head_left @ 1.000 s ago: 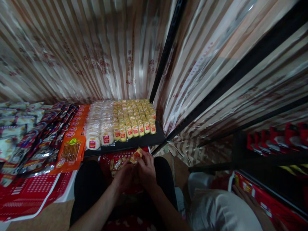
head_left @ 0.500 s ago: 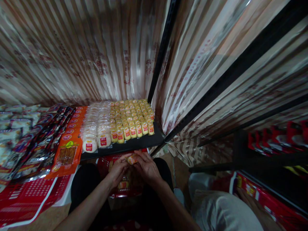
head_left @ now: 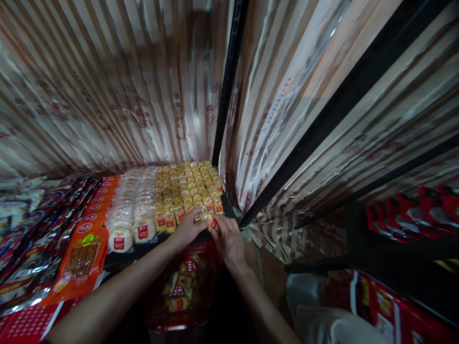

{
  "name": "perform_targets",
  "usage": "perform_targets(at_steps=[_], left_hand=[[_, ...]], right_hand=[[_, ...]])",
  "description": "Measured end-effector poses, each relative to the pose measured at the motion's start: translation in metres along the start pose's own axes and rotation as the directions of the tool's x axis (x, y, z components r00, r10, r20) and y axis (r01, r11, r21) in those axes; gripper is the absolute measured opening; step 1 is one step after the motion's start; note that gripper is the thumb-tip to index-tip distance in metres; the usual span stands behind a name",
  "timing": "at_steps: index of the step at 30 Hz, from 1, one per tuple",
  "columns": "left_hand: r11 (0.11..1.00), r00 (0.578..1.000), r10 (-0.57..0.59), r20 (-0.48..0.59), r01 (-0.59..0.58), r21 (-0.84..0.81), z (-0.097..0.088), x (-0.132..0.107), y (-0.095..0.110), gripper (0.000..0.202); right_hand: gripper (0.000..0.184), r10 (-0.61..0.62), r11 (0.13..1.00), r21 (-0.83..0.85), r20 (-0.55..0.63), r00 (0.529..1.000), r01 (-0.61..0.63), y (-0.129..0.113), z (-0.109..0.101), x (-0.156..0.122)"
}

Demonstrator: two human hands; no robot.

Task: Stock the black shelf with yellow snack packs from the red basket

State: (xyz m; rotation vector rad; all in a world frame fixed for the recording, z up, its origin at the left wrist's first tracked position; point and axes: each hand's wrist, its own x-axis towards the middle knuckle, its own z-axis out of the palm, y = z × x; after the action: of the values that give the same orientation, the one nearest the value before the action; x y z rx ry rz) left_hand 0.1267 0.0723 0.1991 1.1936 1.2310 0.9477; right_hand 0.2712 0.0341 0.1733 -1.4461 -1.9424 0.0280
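My left hand [head_left: 188, 229] and my right hand [head_left: 228, 239] reach to the front edge of a black shelf [head_left: 150, 247]. Together they pinch a small yellow snack packet [head_left: 209, 219] with a red label, held at the front of the rows of yellow packets [head_left: 186, 188]. Both hands have their fingers closed on it. Beside those rows lie rows of white round packets [head_left: 134, 210]. Under my forearms sits a red basket [head_left: 186, 286] holding several more small yellow packets.
Orange snack bags [head_left: 84, 248] and dark foil packs [head_left: 32, 229] lie overlapped at the left. Striped plastic curtains hang behind, split by a black post [head_left: 225, 81]. Red packages [head_left: 412, 210] fill a rack at the right. A light-coloured sleeve or bag [head_left: 333, 320] shows at the bottom right.
Both hands have risen from above the red basket to the shelf's front edge, carrying the yellow packet forward. The view has tipped down and shifted, so the shelf looks closer.
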Motion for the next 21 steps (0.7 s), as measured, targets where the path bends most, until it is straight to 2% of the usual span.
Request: perform_targets(at_steps=[2, 4, 7, 10, 16, 21], left_hand=[[0.986, 0.995, 0.082, -0.055, -0.074, 0.147, 0.011, 0.022, 0.013, 0.038], [0.945, 0.985, 0.162, -0.059, -0.137, 0.297, 0.022, 0.044, 0.027, 0.04], [0.844, 0.97, 0.241, 0.026, -0.223, 0.487, 0.035, 0.073, 0.049, 0.036], [0.758, 0.956, 0.267, 0.117, -0.284, 0.587, 0.047, 0.096, 0.062, 0.029], [0.696, 0.928, 0.307, 0.209, -0.369, 0.616, 0.065, 0.131, 0.052, 0.032], [0.664, 0.921, 0.331, 0.205, -0.381, 0.643, 0.067, 0.141, 0.04, 0.027]], right_hand=[[0.037, 0.046, 0.999, -0.011, -0.08, 0.996, -0.047, 0.007, 0.0, 0.018], [0.037, 0.097, 0.995, -0.015, -0.153, 0.983, -0.101, 0.017, 0.002, 0.035], [0.04, 0.179, 0.984, 0.02, -0.214, 0.96, -0.179, 0.033, 0.009, 0.053], [0.042, 0.243, 0.97, 0.063, -0.219, 0.945, -0.235, 0.049, 0.019, 0.062], [0.046, 0.342, 0.94, 0.096, -0.243, 0.908, -0.329, 0.071, 0.037, 0.067], [0.048, 0.355, 0.934, 0.133, -0.228, 0.907, -0.332, 0.082, 0.051, 0.066]])
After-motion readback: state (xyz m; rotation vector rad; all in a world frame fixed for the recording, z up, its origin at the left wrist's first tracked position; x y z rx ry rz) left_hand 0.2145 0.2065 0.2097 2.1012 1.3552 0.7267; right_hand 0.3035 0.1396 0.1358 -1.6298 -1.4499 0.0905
